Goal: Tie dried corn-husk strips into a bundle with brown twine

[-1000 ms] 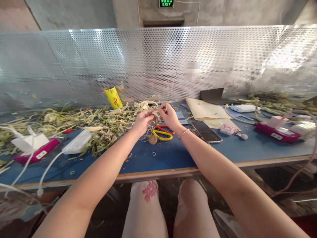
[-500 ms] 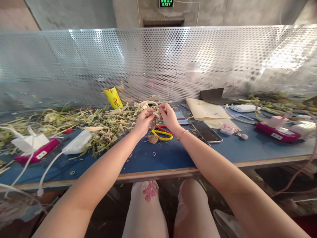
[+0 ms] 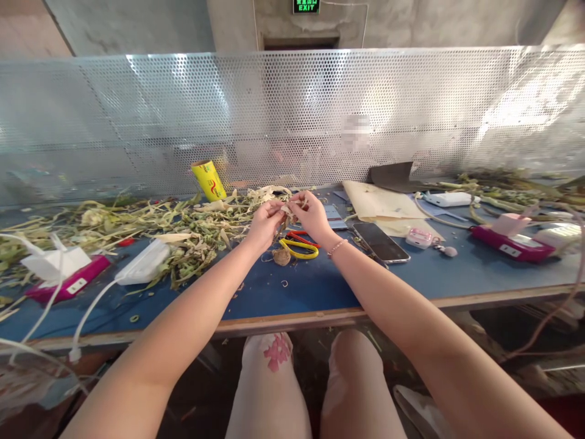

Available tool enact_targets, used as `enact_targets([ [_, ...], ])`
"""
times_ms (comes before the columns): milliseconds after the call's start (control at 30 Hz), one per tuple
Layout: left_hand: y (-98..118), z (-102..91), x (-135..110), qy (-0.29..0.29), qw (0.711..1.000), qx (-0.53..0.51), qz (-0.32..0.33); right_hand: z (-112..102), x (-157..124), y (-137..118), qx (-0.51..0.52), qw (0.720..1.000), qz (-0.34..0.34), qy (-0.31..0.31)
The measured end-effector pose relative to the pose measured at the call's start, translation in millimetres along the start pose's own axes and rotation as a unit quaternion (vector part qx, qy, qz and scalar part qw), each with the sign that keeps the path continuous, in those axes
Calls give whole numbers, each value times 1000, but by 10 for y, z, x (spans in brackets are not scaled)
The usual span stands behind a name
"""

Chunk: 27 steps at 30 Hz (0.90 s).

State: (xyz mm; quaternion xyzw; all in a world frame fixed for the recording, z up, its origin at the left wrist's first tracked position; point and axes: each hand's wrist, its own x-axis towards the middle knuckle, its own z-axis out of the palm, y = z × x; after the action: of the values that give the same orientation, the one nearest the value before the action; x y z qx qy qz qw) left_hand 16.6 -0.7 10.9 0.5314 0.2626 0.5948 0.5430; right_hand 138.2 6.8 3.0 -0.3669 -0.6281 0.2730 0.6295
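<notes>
Both my hands meet above the middle of the blue table [image 3: 320, 286]. My left hand [image 3: 264, 223] and my right hand [image 3: 311, 214] each pinch the top of a dried plant piece [image 3: 287, 210], whose stem hangs down to a brown bulb [image 3: 281, 256] resting on the table. Yellow-handled scissors [image 3: 299, 246] lie just under my right hand. A heap of dried green stalks and husks [image 3: 150, 222] spreads to the left of my hands.
A yellow roll [image 3: 209, 180] leans at the perforated metal screen [image 3: 292, 116]. A phone [image 3: 381, 242], brown paper [image 3: 381, 204], a pink earbud case [image 3: 418, 238] and magenta devices [image 3: 512, 247] [image 3: 68, 281] with white chargers and cables lie around. More stalks [image 3: 498, 186] at far right.
My hands have stayed in place, with the fingers working slightly closer together on the plant piece. Nothing else has moved.
</notes>
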Motion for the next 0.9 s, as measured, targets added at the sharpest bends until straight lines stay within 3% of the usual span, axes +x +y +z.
enact_targets([
  [267, -12, 8, -6, -11, 1000, 5, 6, -11, -11, -35, 14, 1000, -7, 3],
  [600, 29, 29, -2, 76, 996, -41, -37, -18, 26, -26, 46, 999, 15, -3],
  [900, 4, 23, 9, 66, 997, -32, -28, 2, 27, -14, 65, 998, 19, 1],
])
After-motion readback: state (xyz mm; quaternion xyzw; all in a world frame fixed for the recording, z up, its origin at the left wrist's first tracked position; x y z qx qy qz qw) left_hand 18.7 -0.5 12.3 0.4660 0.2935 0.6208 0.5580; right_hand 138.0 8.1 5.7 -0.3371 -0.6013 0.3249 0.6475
